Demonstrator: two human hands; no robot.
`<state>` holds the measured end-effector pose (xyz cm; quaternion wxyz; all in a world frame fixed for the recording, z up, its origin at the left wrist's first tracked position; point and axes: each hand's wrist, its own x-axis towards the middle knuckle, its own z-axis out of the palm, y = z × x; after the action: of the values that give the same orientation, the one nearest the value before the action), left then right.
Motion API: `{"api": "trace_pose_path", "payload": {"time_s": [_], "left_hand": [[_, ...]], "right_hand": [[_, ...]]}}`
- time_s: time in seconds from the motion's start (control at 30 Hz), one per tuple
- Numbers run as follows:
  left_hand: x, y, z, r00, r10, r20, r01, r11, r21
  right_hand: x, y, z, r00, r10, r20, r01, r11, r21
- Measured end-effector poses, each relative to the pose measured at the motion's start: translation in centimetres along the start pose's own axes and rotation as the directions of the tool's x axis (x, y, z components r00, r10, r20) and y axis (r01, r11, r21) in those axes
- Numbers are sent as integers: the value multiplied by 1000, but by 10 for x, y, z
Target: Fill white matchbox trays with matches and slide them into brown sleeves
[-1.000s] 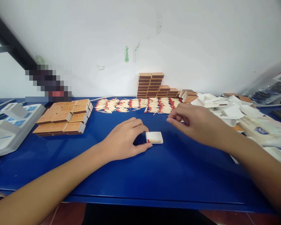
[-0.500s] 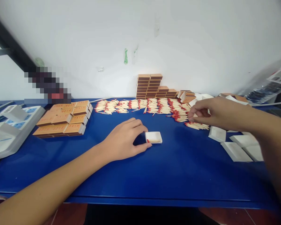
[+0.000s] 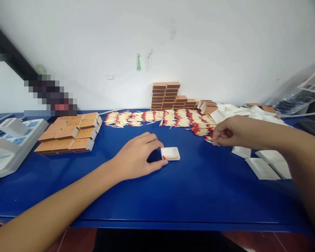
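A small white matchbox tray [image 3: 171, 152] lies flat on the blue table, with a few red-tipped matches along its near side. My left hand [image 3: 137, 155] rests on the table and grips the tray's left end between thumb and fingers. At the right near end of a long row of loose matches [image 3: 182, 118], my right hand [image 3: 229, 132] is closed in a pinch on some matches; their red heads show by the fingertips. How many it holds is hidden. White empty trays [image 3: 262, 168] lie just beneath and beyond my right wrist.
Orange matchboxes [image 3: 65, 134] are stacked at the left beside a white power strip [image 3: 28, 147]. More matchboxes [image 3: 165, 96] stand piled against the wall. Behind my right hand are more white trays [image 3: 228, 109], orange sleeves [image 3: 209, 106] and a clear plastic bag [image 3: 294, 103].
My right hand has come down and slightly nearer onto the near end of the match row, its fingers closing there. My left hand keeps its grip on the tray.
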<state>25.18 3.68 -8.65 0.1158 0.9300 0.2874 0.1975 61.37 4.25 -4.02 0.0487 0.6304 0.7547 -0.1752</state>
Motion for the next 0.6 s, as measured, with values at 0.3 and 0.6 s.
{"api": "trace_pose_path", "payload": {"time_s": [0.3,0.6], "left_hand": [[-1,0,0,1000,-5,5,5,1000,-7],[2,5,6,995,77,-60,-76,997,20]], "right_hand": [[4,-11,10,995,-88,56,89,996,-12],[-8,-87,38,808,-498,-314,516,856,-31]]}}
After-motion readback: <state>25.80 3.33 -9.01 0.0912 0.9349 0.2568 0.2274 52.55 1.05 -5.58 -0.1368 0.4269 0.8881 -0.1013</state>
